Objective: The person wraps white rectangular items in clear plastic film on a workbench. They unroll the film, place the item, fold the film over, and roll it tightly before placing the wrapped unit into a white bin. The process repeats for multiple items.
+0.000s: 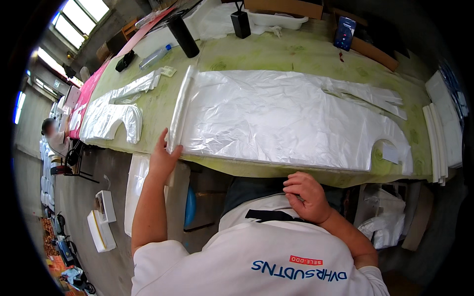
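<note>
The plastic sheet [291,118] lay flat on the green surface [276,54], its rolled edge at the near left corner. The left hand [164,155] pressed open on that corner; slick film might have slipped or creased there. The right hand [305,196], loosely curled and empty, hung below the sheet's near edge.

A black cylindrical flask [183,35] and a clear plastic bottle [154,56] stand on the green bench [276,54], near a phone [344,33] propped on cardboard boxes [375,52].
</note>
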Tool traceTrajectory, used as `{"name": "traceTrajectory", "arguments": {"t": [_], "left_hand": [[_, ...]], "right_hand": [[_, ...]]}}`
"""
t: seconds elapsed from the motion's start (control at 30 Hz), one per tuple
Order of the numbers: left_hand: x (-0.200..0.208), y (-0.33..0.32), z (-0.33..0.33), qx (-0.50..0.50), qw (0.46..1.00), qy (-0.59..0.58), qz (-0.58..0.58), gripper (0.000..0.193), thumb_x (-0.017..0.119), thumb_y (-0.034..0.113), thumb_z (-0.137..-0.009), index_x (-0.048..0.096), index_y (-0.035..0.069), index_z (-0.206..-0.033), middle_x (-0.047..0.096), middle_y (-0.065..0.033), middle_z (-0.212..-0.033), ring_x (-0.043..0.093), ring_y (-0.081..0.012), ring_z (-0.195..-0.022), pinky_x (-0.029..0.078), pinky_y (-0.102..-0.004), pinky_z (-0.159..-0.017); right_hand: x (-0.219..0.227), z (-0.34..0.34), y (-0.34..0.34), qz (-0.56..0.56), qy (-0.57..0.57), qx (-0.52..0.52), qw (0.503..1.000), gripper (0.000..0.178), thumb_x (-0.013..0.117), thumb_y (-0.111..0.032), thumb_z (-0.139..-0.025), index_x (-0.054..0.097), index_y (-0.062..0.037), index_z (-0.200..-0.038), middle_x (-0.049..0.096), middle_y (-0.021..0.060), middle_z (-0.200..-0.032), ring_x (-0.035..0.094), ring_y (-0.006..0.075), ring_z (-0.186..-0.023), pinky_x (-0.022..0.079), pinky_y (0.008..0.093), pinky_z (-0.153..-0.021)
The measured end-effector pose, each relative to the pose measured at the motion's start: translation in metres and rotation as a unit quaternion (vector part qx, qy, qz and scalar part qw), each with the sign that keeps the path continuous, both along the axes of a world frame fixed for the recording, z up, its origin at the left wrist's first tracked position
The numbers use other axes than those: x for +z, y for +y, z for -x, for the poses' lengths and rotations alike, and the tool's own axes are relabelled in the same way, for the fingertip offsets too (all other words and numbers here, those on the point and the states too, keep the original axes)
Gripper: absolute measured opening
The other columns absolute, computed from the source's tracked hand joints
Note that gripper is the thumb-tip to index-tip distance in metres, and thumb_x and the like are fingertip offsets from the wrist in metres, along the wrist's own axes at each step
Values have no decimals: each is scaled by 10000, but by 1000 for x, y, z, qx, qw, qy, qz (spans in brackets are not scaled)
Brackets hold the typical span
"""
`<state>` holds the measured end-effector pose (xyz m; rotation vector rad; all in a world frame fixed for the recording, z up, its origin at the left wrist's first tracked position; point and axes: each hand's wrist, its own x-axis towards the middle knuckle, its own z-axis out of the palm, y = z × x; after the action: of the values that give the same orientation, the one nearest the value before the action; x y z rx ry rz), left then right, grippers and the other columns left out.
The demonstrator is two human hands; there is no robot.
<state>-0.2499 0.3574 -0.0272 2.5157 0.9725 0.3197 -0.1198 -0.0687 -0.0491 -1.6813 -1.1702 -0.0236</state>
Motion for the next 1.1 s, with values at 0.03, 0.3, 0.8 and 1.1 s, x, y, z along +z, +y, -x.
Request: {"name": "traceTrajectory", "arguments": {"t": [0.03, 0.3, 0.8, 1.1], "left_hand": [[14, -7, 0, 26, 999, 9, 17, 779, 736, 266, -873, 360, 107, -1537, 661, -157, -1074, 670, -282, -920, 537, -396, -840], [34, -92, -4, 25, 839, -250, 483, 636, 615, 226, -979, 339, 172, -1548, 656, -122, -1122, 643, -159, -852, 605, -314, -658], [-6, -228, -41, -23, 687, -188, 702, 621, 546, 183, -1014, 258, 144, -1563, 631, -106, -1164, 654, -199, -903, 601, -369, -767], [-27, -230, -9, -111, 765, -157, 615, 995, 752, 170, -898, 49, 41, -1590, 585, -159, -1257, 598, -220, -1133, 526, -332, -907]], "right_hand": [[1, 1, -2, 3, 1, -6, 1000, 180, 731, -10, -800, 683, -55, -967, 694, 120, -1028, 652, 334, -1010, 534, 418, -889], [10, 8, 8, -10, 185, -2, 983, 146, 673, 20, -878, 671, -18, -1020, 686, 134, -1023, 664, 250, -952, 522, 318, -845], [27, 12, 55, -18, 673, -21, 739, 351, 602, -326, -1007, 517, -31, -1176, 611, 66, -1041, 616, 153, -900, 533, 321, -769], [3, 14, 52, 30, 674, -7, 738, 204, 600, -234, -999, 588, -31, -986, 636, 64, -954, 629, 154, -861, 554, 307, -741]]}}
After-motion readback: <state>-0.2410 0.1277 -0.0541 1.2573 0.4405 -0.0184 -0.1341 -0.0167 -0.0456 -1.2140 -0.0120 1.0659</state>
